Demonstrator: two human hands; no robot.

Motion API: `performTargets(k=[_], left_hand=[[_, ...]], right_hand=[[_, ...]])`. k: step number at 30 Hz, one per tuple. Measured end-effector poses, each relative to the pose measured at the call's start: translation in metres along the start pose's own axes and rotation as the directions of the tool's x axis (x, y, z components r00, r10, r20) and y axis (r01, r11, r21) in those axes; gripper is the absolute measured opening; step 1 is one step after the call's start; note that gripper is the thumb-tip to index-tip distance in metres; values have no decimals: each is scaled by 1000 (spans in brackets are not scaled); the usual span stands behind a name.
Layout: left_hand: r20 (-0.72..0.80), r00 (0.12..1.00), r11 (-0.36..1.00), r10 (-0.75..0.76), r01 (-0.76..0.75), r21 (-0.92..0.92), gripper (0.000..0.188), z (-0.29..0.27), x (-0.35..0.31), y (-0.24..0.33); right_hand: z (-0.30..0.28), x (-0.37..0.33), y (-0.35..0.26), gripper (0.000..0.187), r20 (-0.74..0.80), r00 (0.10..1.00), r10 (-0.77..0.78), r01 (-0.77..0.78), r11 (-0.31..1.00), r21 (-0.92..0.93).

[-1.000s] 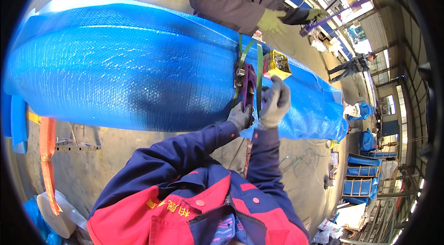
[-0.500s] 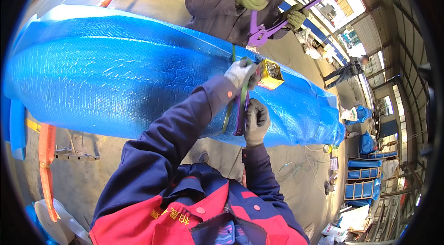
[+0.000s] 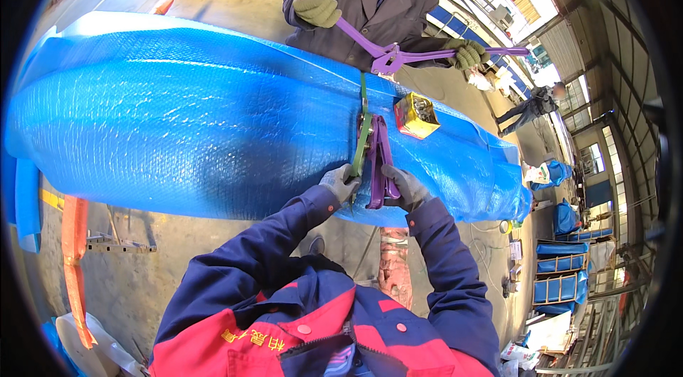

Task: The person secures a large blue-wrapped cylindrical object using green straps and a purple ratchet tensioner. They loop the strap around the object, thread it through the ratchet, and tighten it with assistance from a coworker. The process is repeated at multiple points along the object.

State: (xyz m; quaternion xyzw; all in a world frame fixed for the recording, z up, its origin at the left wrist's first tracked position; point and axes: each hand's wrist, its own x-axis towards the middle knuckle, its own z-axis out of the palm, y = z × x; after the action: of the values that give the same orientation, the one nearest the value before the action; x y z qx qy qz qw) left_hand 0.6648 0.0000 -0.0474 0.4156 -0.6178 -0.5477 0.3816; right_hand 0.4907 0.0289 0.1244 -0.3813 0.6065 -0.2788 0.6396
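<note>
Right of the frame's centre, my gloved right grip is closed on a purple strapping tensioner; my left grip pinches a green strap. Beneath lies a blue-wrapped bundle, carrying a yellow box, upper right of centre.

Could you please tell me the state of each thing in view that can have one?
Left hand: fingers curled at the green strap
Right hand: gripping the purple hand tool's lower end
Green strap: laid across the bundle
Purple hand tool: handles slightly apart
Yellow box: open, small pieces inside
Blue bundle: wrapped
Long-handled purple tool: handles spread wide, held by the co-worker
</note>
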Motion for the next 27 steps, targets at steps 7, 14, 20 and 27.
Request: performTargets(k=[7, 14, 20, 27], left_hand=[[21, 999, 998, 24, -23, -50, 23, -8, -17, 28], [26, 1000, 998, 3, -2, -59, 25, -9, -17, 32], [34, 999, 993, 5, -1, -115, 26, -13, -19, 28], [59, 998, 991, -9, 17, -134, 25, -14, -18, 26]], right_hand=[[-7, 35, 14, 47, -134, 955, -265, 137, 794, -592], [-21, 44, 31, 53, -81, 935, -345, 243, 791, -561], [-20, 41, 30, 53, -135, 941, -311, 163, 764, -624], [-13, 35, 23, 56, -189, 961, -203, 79, 852, -518]])
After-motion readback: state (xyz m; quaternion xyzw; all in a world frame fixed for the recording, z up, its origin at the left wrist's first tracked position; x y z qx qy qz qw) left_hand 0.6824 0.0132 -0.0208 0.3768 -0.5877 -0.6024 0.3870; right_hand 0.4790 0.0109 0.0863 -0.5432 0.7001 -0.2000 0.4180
